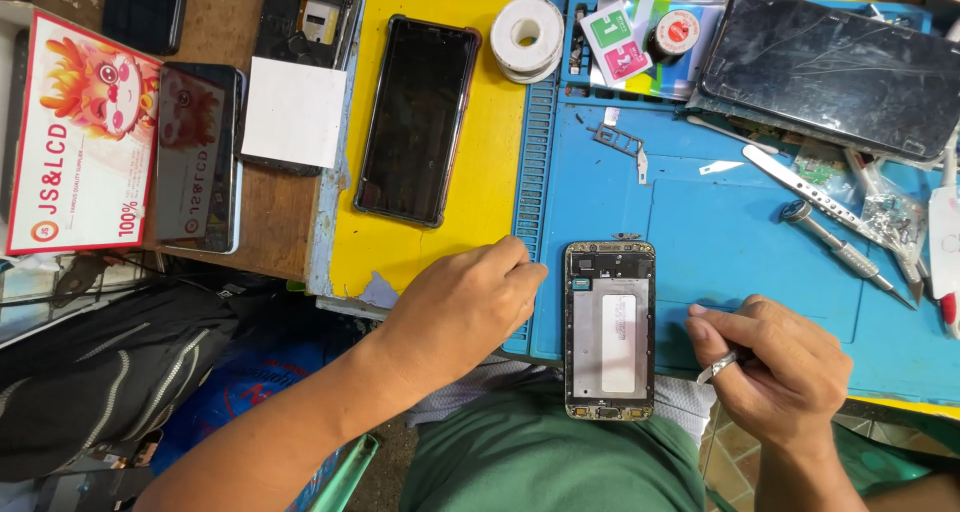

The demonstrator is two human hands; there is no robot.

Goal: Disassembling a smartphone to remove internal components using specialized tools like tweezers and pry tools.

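Metal-backed opened phone frame (610,329) on blue mat (750,222): light, thin, fragile, grip long edges | left hand (462,307) at 9 o'clock, fingers curled | right hand (775,367) at 3 o'clock pinching slim metal tool (722,365).

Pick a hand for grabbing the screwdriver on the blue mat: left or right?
Right, probably. The right hand lies on the same side of the phone frame as the screwdriver. The left hand would have to cross over the frame.
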